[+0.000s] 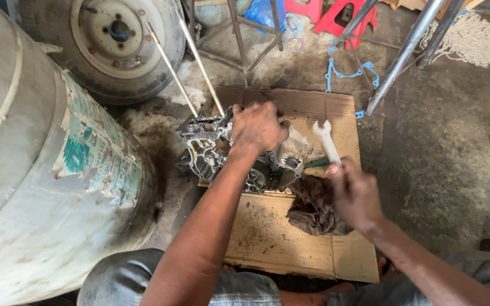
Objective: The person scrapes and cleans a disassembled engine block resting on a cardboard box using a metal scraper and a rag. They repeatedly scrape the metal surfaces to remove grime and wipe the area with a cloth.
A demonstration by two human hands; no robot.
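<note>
Rough, stained concrete makes up the workshop floor, and a flattened sheet of cardboard [290, 238] lies on it as a work mat, smeared with dark grime near its middle. At the far left, a tyre on a pale wheel rim [109, 39] leans behind a big drum [35, 187] that fills the left side, its paper label torn and peeling; what it holds cannot be seen. Red plastic stools [336, 14] and a blue gasket [347, 73] lie on the floor at the far side, with shiny metal legs [404, 54] slanting down to the cardboard's far right corner.

On the far-left part of the cardboard sits a greasy aluminium engine casing [222, 156], its open cavities showing ribs and a dark round part inside. Two long thin rods [191, 65] rise from its far end towards the tyre. The person's left hand [259, 127] rests on top of the casing, fingers curled down over its upper edge and pressing it, so the casing lies directly beneath and around the fingertips.

Just right of the casing, the right hand [355, 192] is closed around the shank of an open-ended spanner [325, 140], whose forked head points to the far side, clear of the casing. A green-handled tool [316, 162] lies beside it, and a dark oily rag [313, 207] is bunched under the right hand, touching the casing's near right corner.
</note>
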